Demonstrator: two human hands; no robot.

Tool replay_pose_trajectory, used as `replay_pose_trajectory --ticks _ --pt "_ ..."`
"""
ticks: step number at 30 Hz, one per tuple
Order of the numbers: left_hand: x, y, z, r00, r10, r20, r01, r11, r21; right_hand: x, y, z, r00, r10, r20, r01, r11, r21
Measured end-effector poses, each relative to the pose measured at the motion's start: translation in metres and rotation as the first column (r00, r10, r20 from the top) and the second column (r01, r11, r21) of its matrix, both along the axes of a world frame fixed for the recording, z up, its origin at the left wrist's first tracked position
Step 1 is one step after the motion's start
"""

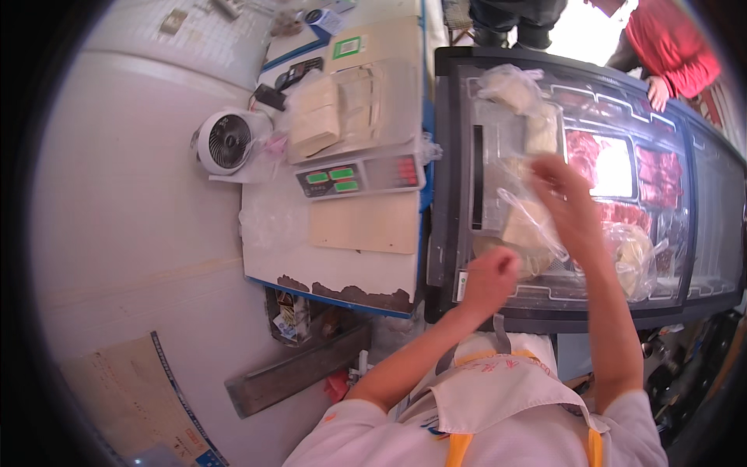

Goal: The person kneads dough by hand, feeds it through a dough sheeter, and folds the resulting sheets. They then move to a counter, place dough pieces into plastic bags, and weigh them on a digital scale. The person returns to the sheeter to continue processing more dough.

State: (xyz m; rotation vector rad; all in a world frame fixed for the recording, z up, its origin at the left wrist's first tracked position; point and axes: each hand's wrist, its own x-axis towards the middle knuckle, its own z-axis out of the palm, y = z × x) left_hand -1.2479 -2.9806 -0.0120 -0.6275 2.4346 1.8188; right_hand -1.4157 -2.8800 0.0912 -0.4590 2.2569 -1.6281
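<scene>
A thin clear plastic bag (528, 219) with a pale, flat block of food inside lies on the glass-topped display case (583, 298), directly before me. My left hand (493, 277) is at the bag's near left side with its fingers curled in. Above the bag's right side is my right hand (563, 201), blurred and bent at the wrist. Whether either hand grips the film is unclear. Another bagged pale item (633, 262) rests to the right of my right forearm. Farther off, a bag with pale food (510, 87) lies near the case's far left corner.
Trays of red meat (659, 175) show through the glass. On the left table stand a digital scale (362, 175) with a stack of pale sheets (315, 119), a wooden board (365, 222) and a small fan (227, 140). A person in a red sleeve (697, 67) touches the case's far edge.
</scene>
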Motion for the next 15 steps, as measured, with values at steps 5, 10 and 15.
replay_pose_trajectory --ticks 5,10,15 --pt "0.052 -0.113 0.005 0.932 0.362 -0.01 -0.361 0.932 0.037 -0.048 -0.306 0.024 0.894 0.424 -0.145 -0.35 0.863 0.364" --pt "0.062 -0.142 -0.012 0.925 0.38 -0.023 -0.377 0.924 0.065 -0.062 -0.454 -0.012 0.92 0.213 -0.33 -0.088 0.931 0.355" --pt "0.061 -0.142 -0.021 0.943 0.33 0.049 -0.332 0.914 0.231 -0.078 -0.478 -0.039 0.882 0.097 -0.461 0.049 0.954 0.294"
